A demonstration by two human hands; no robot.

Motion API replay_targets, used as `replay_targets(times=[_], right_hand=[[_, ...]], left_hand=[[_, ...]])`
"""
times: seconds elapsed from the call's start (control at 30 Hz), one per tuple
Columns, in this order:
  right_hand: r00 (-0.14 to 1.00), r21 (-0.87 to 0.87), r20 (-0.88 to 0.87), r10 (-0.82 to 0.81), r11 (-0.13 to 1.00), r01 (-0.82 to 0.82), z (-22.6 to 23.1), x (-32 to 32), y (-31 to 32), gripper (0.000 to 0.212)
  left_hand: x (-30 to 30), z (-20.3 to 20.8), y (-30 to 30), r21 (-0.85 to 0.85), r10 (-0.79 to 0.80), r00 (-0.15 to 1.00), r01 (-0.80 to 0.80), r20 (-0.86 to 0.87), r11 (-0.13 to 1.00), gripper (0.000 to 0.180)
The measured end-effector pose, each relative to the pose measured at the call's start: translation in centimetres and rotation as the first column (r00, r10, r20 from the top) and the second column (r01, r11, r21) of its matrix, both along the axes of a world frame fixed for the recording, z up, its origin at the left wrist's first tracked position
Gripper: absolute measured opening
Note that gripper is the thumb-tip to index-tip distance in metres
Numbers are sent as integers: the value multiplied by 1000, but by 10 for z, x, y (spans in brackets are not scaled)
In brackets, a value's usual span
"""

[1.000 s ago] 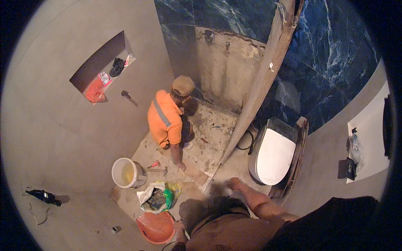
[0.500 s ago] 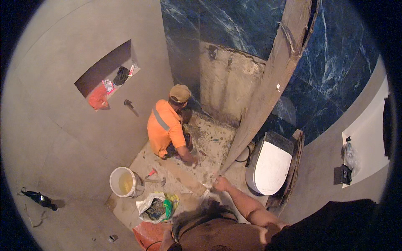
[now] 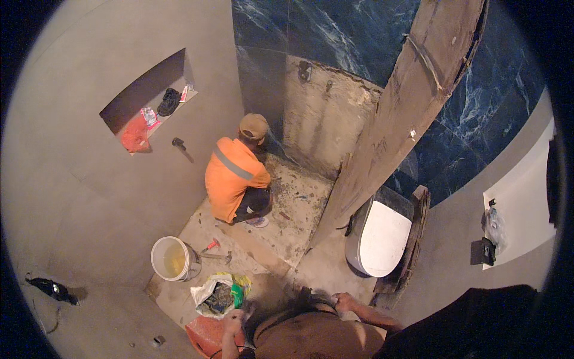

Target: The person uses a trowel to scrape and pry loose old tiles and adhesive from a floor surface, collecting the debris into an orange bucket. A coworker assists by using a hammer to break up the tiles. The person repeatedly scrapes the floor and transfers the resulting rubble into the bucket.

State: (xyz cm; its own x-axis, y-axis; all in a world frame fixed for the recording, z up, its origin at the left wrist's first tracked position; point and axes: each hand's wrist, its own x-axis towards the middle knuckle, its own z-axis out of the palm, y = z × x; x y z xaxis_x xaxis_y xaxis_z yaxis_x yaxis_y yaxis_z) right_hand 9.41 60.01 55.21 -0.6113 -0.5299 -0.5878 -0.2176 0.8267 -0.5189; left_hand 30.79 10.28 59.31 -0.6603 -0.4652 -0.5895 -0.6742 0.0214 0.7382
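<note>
My right hand (image 3: 344, 302) is at my waist, fingers curled, beside the dark cloth there; what they hold, if anything, is hidden. At my other side, my left hand (image 3: 233, 322) hangs next to an orange-red bag or tub (image 3: 206, 336), its fingers blurred against dark cloth. Just beyond it lies an opened white, green and yellow sack (image 3: 219, 297) with grey material inside. A long, wide wooden board (image 3: 388, 143) leans diagonally from the floor to the upper right, apart from both hands.
A person in an orange shirt (image 3: 233, 173) squats ahead, facing the stripped wall patch (image 3: 326, 116). A white bucket (image 3: 171, 258) with yellowish liquid stands left, by a hammer (image 3: 218, 256) and a red-handled tool (image 3: 210, 245). A white-lidded toilet (image 3: 379, 239) is right.
My right hand has drawn back from the board's foot to my waist. My left hand shows more now. The board appears wider and turned; the other person's arm is pulled in from the floor.
</note>
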Motion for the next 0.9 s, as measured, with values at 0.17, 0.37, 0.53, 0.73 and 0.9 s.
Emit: replay_targets(times=[0.17, 0.37, 0.53, 0.73, 0.9], right_hand=[[996, -205, 20, -85, 975, 87, 101, -5, -15, 50], [985, -356, 25, -170, 919, 168, 169, -7, -29, 50], [984, -536, 9, -179, 829, 156, 128, 3, -24, 34], [389, -336, 893, -226, 238, 911, 8, 28, 18, 19], [976, -307, 20, -218, 928, 214, 53, 18, 7, 17]], left_hand=[[-28, 84, -6, -45, -449, 893, 449, -4, 893, 20], [11, 87, 9, 184, -300, 941, 326, -154, 927, 26], [0, 142, 24, 54, -370, 908, 387, -194, 921, 26], [-10, 132, 43, 44, -273, 962, 273, -18, 961, 21], [-21, 124, 66, -53, -202, 977, 198, -70, 979, 14]])
